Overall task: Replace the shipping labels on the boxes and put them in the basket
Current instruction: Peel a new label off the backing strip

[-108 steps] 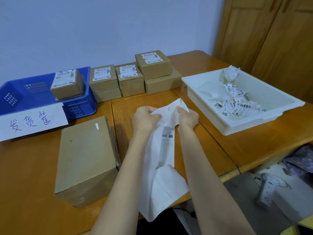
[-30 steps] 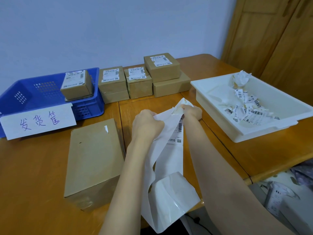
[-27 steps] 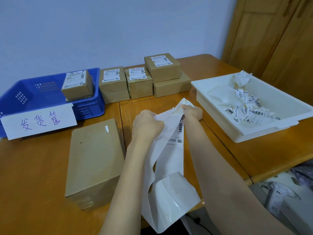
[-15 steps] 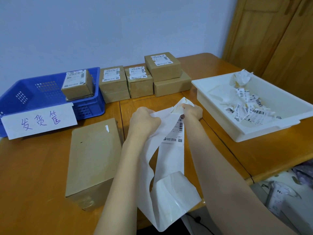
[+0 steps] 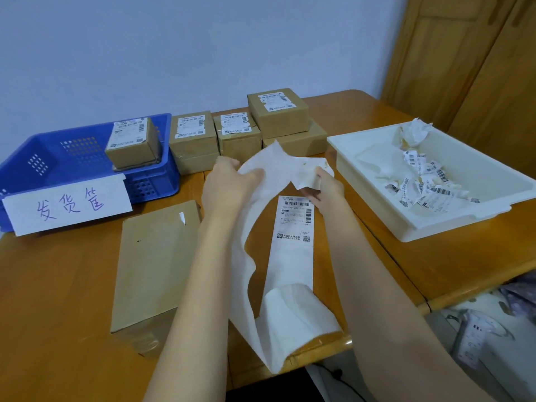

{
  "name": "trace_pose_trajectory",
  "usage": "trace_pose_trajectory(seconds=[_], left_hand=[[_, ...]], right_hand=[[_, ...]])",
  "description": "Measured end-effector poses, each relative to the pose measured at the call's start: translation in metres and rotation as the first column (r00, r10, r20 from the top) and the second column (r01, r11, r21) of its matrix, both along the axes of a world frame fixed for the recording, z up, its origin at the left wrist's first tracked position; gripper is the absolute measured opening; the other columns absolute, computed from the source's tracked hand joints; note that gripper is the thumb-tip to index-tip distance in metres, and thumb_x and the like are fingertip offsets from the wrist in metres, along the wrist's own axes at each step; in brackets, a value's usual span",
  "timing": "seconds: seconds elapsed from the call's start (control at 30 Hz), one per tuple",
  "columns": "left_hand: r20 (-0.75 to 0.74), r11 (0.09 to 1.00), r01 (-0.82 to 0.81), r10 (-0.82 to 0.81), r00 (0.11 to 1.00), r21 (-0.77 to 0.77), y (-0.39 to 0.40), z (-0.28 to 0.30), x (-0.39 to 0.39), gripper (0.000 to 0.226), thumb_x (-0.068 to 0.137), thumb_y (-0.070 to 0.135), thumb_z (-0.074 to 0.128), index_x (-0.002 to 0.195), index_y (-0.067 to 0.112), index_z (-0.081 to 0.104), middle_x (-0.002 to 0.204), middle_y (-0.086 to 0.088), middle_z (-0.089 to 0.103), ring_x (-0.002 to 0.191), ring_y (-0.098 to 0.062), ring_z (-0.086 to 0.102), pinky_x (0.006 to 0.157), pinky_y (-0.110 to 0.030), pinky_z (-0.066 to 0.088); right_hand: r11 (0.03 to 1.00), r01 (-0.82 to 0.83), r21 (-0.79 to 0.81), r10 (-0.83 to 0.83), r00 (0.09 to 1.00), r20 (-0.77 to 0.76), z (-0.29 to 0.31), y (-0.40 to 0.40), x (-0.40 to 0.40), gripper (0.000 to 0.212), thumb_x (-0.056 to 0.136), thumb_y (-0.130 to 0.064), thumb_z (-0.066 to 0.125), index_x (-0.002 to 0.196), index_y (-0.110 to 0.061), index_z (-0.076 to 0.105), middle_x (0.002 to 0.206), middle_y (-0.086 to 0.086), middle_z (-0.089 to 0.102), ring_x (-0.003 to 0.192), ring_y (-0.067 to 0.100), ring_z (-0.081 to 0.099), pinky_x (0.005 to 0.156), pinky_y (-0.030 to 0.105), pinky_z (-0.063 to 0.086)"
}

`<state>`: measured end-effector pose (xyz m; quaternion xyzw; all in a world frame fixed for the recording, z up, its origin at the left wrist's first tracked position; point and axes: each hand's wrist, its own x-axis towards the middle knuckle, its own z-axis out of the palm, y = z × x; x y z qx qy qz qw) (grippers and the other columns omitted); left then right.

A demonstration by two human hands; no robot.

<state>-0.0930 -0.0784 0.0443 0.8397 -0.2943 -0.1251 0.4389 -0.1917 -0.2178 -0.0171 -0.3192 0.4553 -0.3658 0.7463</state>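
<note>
Surface: wooden table [image 5: 58, 285], two panels joined by a seam; pale blue wall behind it, wooden doors [image 5: 464, 68] past the far right corner.

Containers: I note a blue basket [image 5: 58, 152] at the far left edge, with a white paper sign [image 5: 69, 203] bearing purple handwriting leaning on its front wall. Inside it, one labelled box [image 5: 133, 143]. A white tray [image 5: 435, 224] sits at the right edge, holding crumpled and torn label scraps [image 5: 426, 187]; too jumbled to count.

Counts: along the far edge I count stacked boxes [image 5: 240, 134] just beside the basket, three showing labels on top, the rightmost resting on a flatter box; other lower boxes are partly hidden. One larger bare box [image 5: 153, 262] lies near the front edge, left of the arms, with a small white scrap on its top.

Hands: left hand [image 5: 229, 181] grips the upper left part of a long white backing strip [image 5: 290, 314]; right hand [image 5: 327, 190] pinches its upper right end. One printed shipping label [image 5: 295, 221] is on the strip below the right hand. The strip's lower end curls over the front edge.
</note>
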Motion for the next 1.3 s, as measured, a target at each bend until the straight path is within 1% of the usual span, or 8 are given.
trace_pose_trajectory(seconds=[0.2, 0.3, 0.5, 0.6, 0.7, 0.87, 1.1, 1.3], left_hand=[[-0.235, 0.987, -0.132, 0.109, 0.966, -0.087, -0.028, -0.009, -0.009, 0.092, 0.091, 0.051, 0.063, 0.145, 0.000, 0.008, 0.139, -0.014, 0.047, 0.126, -0.033, 0.049, 0.090, -0.036, 0.040], [-0.344, 0.924, -0.303, 0.213, 0.914, -0.234, -0.040, -0.019, -0.013, 0.068, 0.095, 0.031, 0.062, 0.139, 0.005, 0.017, 0.131, -0.011, 0.041, 0.112, -0.025, 0.046, 0.088, -0.032, 0.040], [-0.237, 0.985, -0.156, 0.133, 0.962, -0.079, -0.058, -0.033, -0.016, 0.039, 0.095, 0.028, 0.060, 0.130, 0.016, 0.047, 0.155, -0.011, 0.022, 0.144, -0.027, 0.020, 0.113, -0.043, 0.031], [-0.140, 0.967, -0.126, 0.097, 0.985, -0.219, -0.057, -0.029, -0.023, 0.015, 0.099, 0.030, 0.054, 0.105, 0.018, 0.060, 0.124, -0.003, 0.056, 0.121, -0.022, 0.048, 0.096, -0.034, 0.043], [-0.409, 0.910, -0.142, -0.033, 0.912, -0.390, -0.049, -0.013, -0.030, 0.043, 0.104, 0.038, 0.041, 0.078, 0.014, 0.067, 0.076, 0.003, 0.070, 0.073, -0.013, 0.061, 0.070, -0.029, 0.041], [-0.688, 0.905, -0.096, -0.242, 0.684, -0.414, -0.040, -0.001, -0.022, 0.059, 0.094, 0.066, 0.042, 0.100, 0.015, 0.072, 0.100, 0.000, 0.077, 0.094, -0.014, 0.069, 0.082, -0.031, 0.050], [-0.756, 0.894, -0.200, -0.199, 0.623, -0.400, -0.036, -0.013, -0.017, 0.053, 0.094, 0.032, 0.065, 0.139, 0.010, 0.046, 0.122, -0.009, 0.059, 0.113, -0.027, 0.063, 0.089, -0.039, 0.057], [-0.767, 0.823, -0.204, -0.364, 0.528, -0.531, -0.039, -0.026, -0.023, 0.015, 0.097, 0.014, 0.062, 0.105, 0.002, 0.065, 0.117, -0.018, 0.069, 0.097, -0.025, 0.071, 0.088, -0.034, 0.058]], right_hand=[[0.999, -0.014, -0.032, 0.011, 0.996, -0.094, -0.001, -0.015, -0.001, 0.044, 0.093, -0.049, 0.057, 0.110, -0.009, 0.057, 0.067, 0.002, 0.051, 0.053, 0.008, 0.044, 0.058, 0.024, 0.052], [0.994, -0.018, -0.109, 0.011, 0.998, -0.069, 0.006, -0.019, -0.005, 0.042, 0.093, -0.051, 0.057, 0.111, -0.013, 0.056, 0.052, -0.002, 0.043, 0.042, 0.007, 0.038, 0.062, 0.024, 0.055], [0.979, 0.036, -0.202, 0.015, 0.969, 0.246, 0.026, -0.027, -0.012, 0.055, 0.091, -0.041, 0.065, 0.134, -0.008, 0.051, 0.121, 0.013, 0.065, 0.067, 0.014, 0.071, 0.069, 0.031, 0.060], [0.964, -0.014, -0.265, 0.105, 0.937, 0.333, 0.032, -0.024, -0.016, 0.068, 0.092, -0.038, 0.064, 0.143, -0.003, 0.037, 0.122, 0.015, 0.063, 0.082, 0.017, 0.073, 0.081, 0.034, 0.059], [0.925, -0.096, -0.368, 0.234, 0.906, 0.352, 0.033, -0.013, -0.015, 0.045, 0.098, -0.025, 0.056, 0.135, -0.002, 0.047, 0.118, 0.011, 0.066, 0.105, 0.020, 0.068, 0.105, 0.038, 0.047], [0.857, -0.224, -0.464, 0.415, 0.834, 0.364, 0.021, 0.000, -0.015, 0.025, 0.094, -0.004, 0.059, 0.118, -0.002, 0.055, 0.108, 0.007, 0.069, 0.113, 0.018, 0.062, 0.111, 0.033, 0.040], [0.875, -0.197, -0.442, 0.388, 0.831, 0.398, 0.012, 0.012, -0.022, 0.018, 0.096, -0.006, 0.056, 0.114, -0.004, 0.057, 0.120, 0.014, 0.064, 0.126, 0.025, 0.055, 0.113, 0.037, 0.038], [0.856, -0.217, -0.469, 0.408, 0.841, 0.356, 0.011, 0.016, -0.025, 0.026, 0.096, -0.010, 0.058, 0.120, -0.001, 0.054, 0.120, 0.019, 0.065, 0.119, 0.024, 0.061, 0.107, 0.033, 0.044]])
